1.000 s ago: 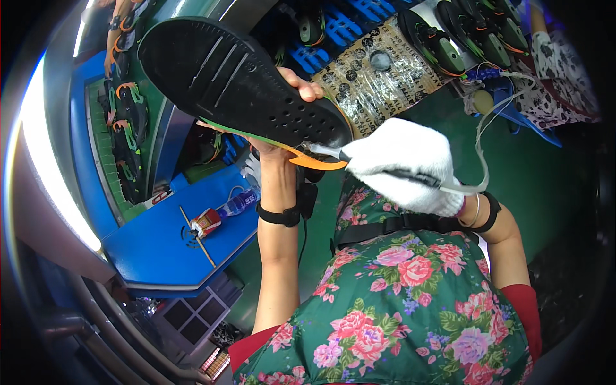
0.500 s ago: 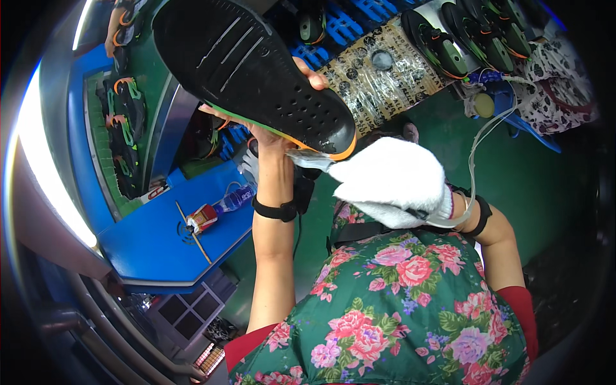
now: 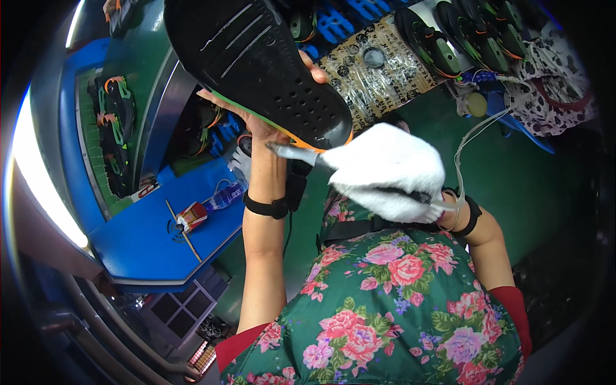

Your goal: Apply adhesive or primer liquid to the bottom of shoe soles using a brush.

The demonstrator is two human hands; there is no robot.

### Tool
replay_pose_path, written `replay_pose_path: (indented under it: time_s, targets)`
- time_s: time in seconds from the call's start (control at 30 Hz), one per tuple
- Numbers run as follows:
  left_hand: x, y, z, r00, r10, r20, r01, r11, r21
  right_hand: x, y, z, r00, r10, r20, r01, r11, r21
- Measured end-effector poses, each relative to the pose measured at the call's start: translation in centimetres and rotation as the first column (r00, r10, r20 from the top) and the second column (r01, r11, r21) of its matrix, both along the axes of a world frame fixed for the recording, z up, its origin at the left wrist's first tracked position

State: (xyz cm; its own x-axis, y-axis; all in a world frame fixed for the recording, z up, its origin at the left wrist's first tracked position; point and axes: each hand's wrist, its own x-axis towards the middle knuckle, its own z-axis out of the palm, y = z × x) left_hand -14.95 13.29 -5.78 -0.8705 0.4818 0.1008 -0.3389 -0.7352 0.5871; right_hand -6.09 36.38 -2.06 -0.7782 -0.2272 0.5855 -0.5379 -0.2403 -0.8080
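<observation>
Two hands work close under the camera, and much of what they do is screened. The black shoe sole (image 3: 256, 64), held up with its tread toward the lens, fills the upper middle of the view; its toe end is cut off by the top edge, and it covers most of the left hand (image 3: 266, 125) beneath it. Only a fingertip at the sole's right rim and the heel of the palm below its orange-and-green edge show, so the left fingers appear wrapped around the sole from underneath, clamped on it. A black band sits on that wrist.

The right hand (image 3: 388, 170) wears a white glove and is closed into a fist around a slim metal tool (image 3: 298, 154), whose pointed end sticks out to the left and meets the sole's heel edge, probably touching it, though the blur there makes this hard to confirm. A dark handle end and a pale cord emerge from the glove's right side.

Lower left, a blue bench (image 3: 154, 244) carries a small bottle (image 3: 208, 208) and a thin stick near its right edge. Racks of finished soles (image 3: 462, 38) line the top right, partly cropped. A floral apron (image 3: 398, 308) fills the bottom.
</observation>
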Motion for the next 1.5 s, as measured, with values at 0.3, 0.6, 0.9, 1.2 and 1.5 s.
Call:
replay_pose_path:
  time_s: [0.3,0.6,0.9,1.2,1.5]
  targets:
    - [0.1,0.7,1.5,0.996,0.022,-0.089,-0.026,0.999,-0.046,-0.1,1.8,-1.1,0.980,-0.173,0.098,0.153,0.972,0.178]
    - [-0.5,1.8,3.5,0.978,0.005,-0.208,-0.040,0.985,-0.166,0.5,1.3,-1.2,0.918,0.047,0.393,0.018,0.987,-0.160]
    - [-0.4,3.0,4.7,0.990,-0.051,-0.133,0.017,0.969,-0.248,-0.5,1.9,-0.4,0.970,0.226,0.086,-0.223,0.974,-0.047]
    - [-0.7,1.4,2.7,0.971,-0.220,0.092,0.229,0.968,-0.105,-0.2,2.3,-0.6,0.891,0.395,0.226,-0.432,0.890,0.147]
    - [0.2,-0.4,1.9,0.950,-0.152,0.272,0.277,0.810,-0.516,-2.1,1.6,-1.6,0.882,0.450,-0.140,-0.409,0.878,0.249]
